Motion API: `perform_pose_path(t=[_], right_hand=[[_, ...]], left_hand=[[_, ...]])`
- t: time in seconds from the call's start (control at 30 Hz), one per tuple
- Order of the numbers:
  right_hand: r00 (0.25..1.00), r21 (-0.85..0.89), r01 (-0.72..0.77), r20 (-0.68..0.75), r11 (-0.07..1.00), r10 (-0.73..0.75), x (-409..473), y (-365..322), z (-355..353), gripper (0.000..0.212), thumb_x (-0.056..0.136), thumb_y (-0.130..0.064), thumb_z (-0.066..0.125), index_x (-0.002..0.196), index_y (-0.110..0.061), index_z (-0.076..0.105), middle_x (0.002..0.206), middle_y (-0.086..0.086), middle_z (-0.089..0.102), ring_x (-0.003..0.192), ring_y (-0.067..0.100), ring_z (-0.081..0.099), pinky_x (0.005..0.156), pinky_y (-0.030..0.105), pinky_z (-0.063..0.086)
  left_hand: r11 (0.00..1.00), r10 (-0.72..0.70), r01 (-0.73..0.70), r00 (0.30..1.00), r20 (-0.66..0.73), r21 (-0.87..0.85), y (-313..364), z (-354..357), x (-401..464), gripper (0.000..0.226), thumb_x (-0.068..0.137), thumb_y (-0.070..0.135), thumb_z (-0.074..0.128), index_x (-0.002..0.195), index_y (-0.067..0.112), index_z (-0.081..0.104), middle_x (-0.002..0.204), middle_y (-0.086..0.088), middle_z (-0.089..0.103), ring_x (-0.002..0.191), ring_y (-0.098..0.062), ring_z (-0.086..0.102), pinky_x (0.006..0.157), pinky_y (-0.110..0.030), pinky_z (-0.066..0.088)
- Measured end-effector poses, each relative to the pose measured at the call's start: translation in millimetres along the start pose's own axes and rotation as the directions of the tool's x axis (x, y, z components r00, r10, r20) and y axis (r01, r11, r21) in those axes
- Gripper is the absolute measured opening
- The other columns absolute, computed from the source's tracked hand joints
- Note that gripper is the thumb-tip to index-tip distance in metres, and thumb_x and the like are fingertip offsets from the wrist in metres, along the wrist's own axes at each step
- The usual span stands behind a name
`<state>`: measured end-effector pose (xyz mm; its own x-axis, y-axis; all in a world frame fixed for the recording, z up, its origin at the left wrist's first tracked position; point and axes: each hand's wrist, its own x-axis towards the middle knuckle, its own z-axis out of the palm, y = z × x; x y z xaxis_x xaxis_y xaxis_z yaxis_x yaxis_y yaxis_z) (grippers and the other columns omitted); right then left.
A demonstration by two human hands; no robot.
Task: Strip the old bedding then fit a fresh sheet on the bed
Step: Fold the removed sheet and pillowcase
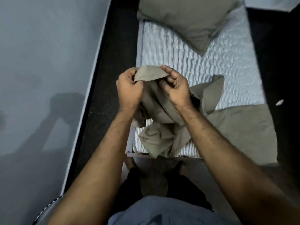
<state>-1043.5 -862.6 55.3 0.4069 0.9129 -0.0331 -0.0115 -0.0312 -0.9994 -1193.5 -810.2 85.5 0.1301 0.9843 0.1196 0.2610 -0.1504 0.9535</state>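
Fresh sheet in hand, bed stripped but not yet made.

The mattress (186,62) lies bare, so the stripping looks done; the fitting has hardly begun. The left hand (129,90) and right hand (176,86) are close together, each pinching the same edge of the olive sheet (155,114), which hangs bunched over the mattress's near edge. A pillow (191,21) sits at the far end; a folded olive cloth (243,132) rests on the near right corner. No labels or writing can be read.
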Motion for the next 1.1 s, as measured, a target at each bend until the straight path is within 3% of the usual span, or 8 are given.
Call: perform_pose_path(t=[0.3, 0.37, 0.4, 0.47, 0.67, 0.8, 0.93, 1.1], right_hand=[[0.903, -0.134, 0.422, -0.034, 0.897, -0.429, 42.2, -165.0, -7.2, 0.023, 0.081, -0.012, 0.060, 0.088, -0.032, 0.068, 0.084, -0.015, 0.072, 0.084, 0.001, 0.067, 0.086, 0.029, 0.054], [0.871, -0.197, 0.481, -0.006, 0.854, -0.492, 48.7, -185.9, -2.4, 0.018, 0.081, -0.016, 0.061, 0.091, -0.027, 0.071, 0.088, -0.011, 0.073, 0.086, 0.003, 0.066, 0.085, 0.028, 0.053], [0.837, -0.273, 0.535, 0.037, 0.800, -0.547, 51.4, -190.3, -2.2, 0.016, 0.082, -0.019, 0.062, 0.093, -0.024, 0.073, 0.089, -0.009, 0.072, 0.085, 0.006, 0.064, 0.081, 0.024, 0.050], [0.737, -0.462, 0.651, 0.196, 0.602, -0.647, 54.1, -187.5, -5.3, 0.015, 0.086, -0.024, 0.061, 0.093, -0.021, 0.073, 0.085, -0.010, 0.065, 0.082, 0.015, 0.054, 0.072, 0.022, 0.035], [0.816, -0.701, 0.572, 0.436, 0.426, -0.379, 78.0, -144.4, -10.2, 0.034, 0.079, -0.043, 0.049, 0.092, -0.020, 0.071, 0.094, 0.007, 0.055, 0.090, 0.031, 0.053, 0.075, 0.031, 0.032], [0.864, -0.544, 0.502, 0.352, 0.672, -0.360, 70.2, -163.2, -9.4, 0.024, 0.086, -0.035, 0.054, 0.088, -0.019, 0.071, 0.081, -0.010, 0.069, 0.082, 0.010, 0.067, 0.073, 0.031, 0.051], [0.842, -0.419, 0.517, 0.095, 0.746, -0.531, 61.9, -208.4, -2.2, 0.018, 0.086, -0.014, 0.056, 0.075, -0.027, 0.062, 0.061, -0.022, 0.058, 0.066, -0.013, 0.053, 0.063, 0.019, 0.042], [0.932, -0.718, 0.363, 0.285, 0.594, -0.225, 83.0, -220.8, -14.4, 0.047, 0.083, -0.002, 0.056, 0.129, -0.014, 0.061, 0.123, 0.011, 0.066, 0.115, 0.031, 0.062, 0.095, 0.034, 0.049]], left_hand=[[0.909, 0.229, -0.208, 0.973, -0.016, 0.362, 170.3, -57.8, 26.5, 0.021, 0.084, 0.038, 0.069, 0.089, 0.019, 0.075, 0.077, -0.004, 0.073, 0.083, 0.010, 0.061, 0.065, -0.030, 0.048], [0.877, 0.270, -0.233, 0.962, -0.031, 0.421, 195.2, -66.7, 24.8, 0.032, 0.086, 0.043, 0.064, 0.091, 0.013, 0.073, 0.080, -0.016, 0.068, 0.112, -0.015, 0.039, 0.067, -0.033, 0.046], [0.873, 0.293, -0.247, 0.955, -0.047, 0.421, 205.8, -70.3, 23.3, 0.035, 0.084, 0.044, 0.060, 0.092, 0.012, 0.072, 0.080, -0.016, 0.067, 0.093, 0.011, 0.044, 0.070, -0.035, 0.050], [0.865, 0.333, -0.262, 0.937, -0.100, 0.427, 220.7, -74.0, 17.9, 0.033, 0.081, 0.041, 0.058, 0.091, 0.013, 0.072, 0.076, -0.012, 0.068, 0.086, -0.021, 0.071, 0.072, -0.038, 0.054], [0.884, 0.442, -0.338, 0.831, -0.338, 0.324, 232.8, -69.8, 3.4, 0.014, 0.083, 0.024, 0.058, 0.077, 0.013, 0.065, 0.059, 0.010, 0.055, 0.058, -0.010, 0.053, 0.055, -0.026, 0.041], [0.918, 0.251, -0.158, 0.942, -0.223, 0.364, 218.5, -69.8, 9.5, 0.031, 0.093, 0.038, 0.058, 0.068, 0.021, 0.051, 0.053, 0.014, 0.049, 0.063, -0.018, 0.053, 0.059, -0.030, 0.034], [0.902, 0.080, -0.048, 0.995, -0.057, 0.430, 211.6, -74.2, 10.8, 0.050, 0.094, 0.054, 0.059, 0.071, 0.010, 0.053, 0.056, 0.004, 0.046, 0.061, -0.023, 0.046, 0.057, -0.034, 0.034], [0.858, 0.169, -0.121, 0.984, -0.051, 0.500, 228.0, -79.9, 22.1, 0.042, 0.087, 0.050, 0.071, 0.076, 0.010, 0.065, 0.060, -0.004, 0.060, 0.063, -0.018, 0.054, 0.059, -0.038, 0.042]])
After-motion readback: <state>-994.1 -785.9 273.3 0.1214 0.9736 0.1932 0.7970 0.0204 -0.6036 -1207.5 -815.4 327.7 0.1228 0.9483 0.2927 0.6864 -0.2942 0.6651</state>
